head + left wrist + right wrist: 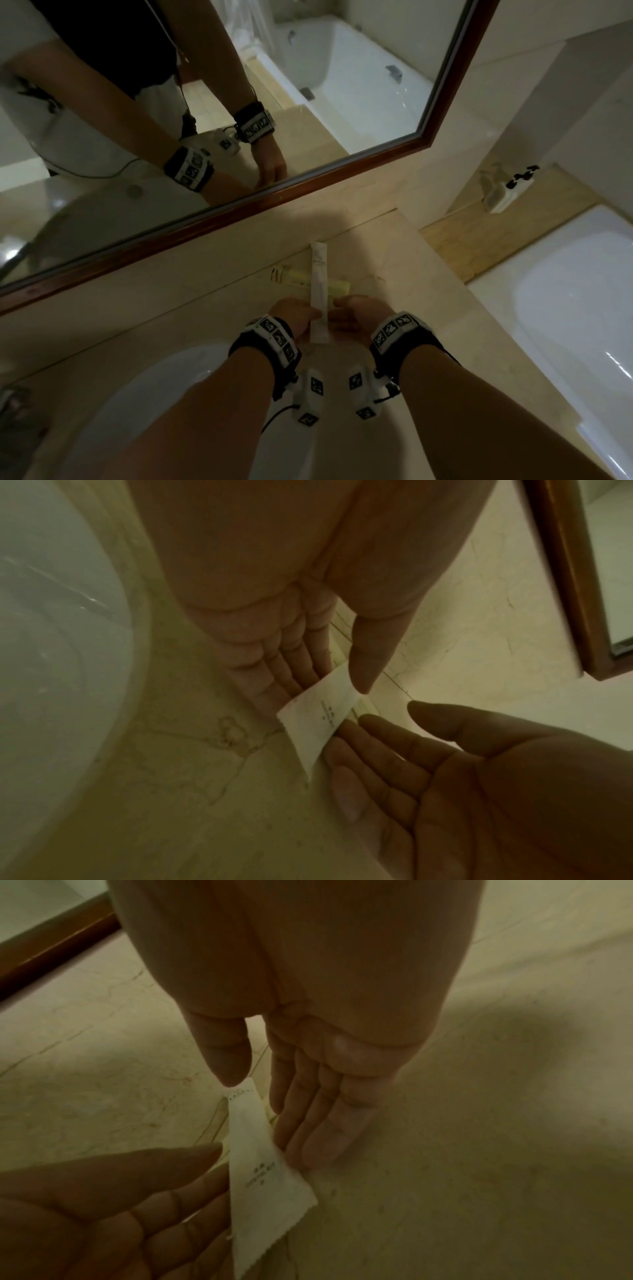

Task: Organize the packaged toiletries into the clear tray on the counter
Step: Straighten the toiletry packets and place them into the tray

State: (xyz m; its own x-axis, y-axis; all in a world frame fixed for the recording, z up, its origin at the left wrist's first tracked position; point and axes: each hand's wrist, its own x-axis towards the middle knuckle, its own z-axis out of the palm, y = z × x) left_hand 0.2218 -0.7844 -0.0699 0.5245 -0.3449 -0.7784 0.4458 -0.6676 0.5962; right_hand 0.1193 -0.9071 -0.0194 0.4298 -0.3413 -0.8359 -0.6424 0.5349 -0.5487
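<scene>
A long white sachet (319, 291) lies on the beige counter (428, 325), pointing away from me. It crosses a yellowish packet (337, 287) that has black marks at its left end. My left hand (296, 315) and right hand (356, 313) flank the sachet's near half. In the left wrist view the left fingers (291, 680) are straight against the sachet (318, 721), and the right hand (445, 777) touches its other edge. In the right wrist view the right fingers (315, 1123) lie straight beside the sachet (263, 1177). I cannot make out the clear tray in this dim light.
A white sink basin (154, 394) sits at the lower left, just behind my wrists. A mirror with a dark wooden frame (239, 202) runs along the back wall. To the right are a bathtub (565, 308) and a white object on its ledge (503, 195).
</scene>
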